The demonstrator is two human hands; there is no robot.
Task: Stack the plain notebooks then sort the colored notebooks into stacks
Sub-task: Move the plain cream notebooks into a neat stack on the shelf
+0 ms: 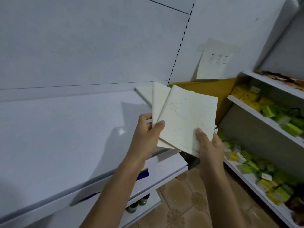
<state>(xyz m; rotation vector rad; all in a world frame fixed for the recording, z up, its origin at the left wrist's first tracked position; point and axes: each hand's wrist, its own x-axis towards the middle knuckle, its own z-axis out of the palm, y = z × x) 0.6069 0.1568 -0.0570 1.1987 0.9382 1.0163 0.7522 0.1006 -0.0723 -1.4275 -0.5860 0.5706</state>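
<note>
The left hand (148,134) pinches the left edge of the plain notebooks (187,119), thumb on top and fingers curled behind. The right hand (209,145) pinches their bottom right corner the same way. The notebooks are up in the air between both hands, over the right end of the white shelf (65,137). They are fanned out, not lined up, so I think the plain pile is only partly made and needs squaring up and setting down. I cannot see any colored notebooks for sure, so that sorting looks not yet begun. Behind the notebooks sits a brown box (213,89), and farther back a paper note (213,65) is taped to the wall
</note>
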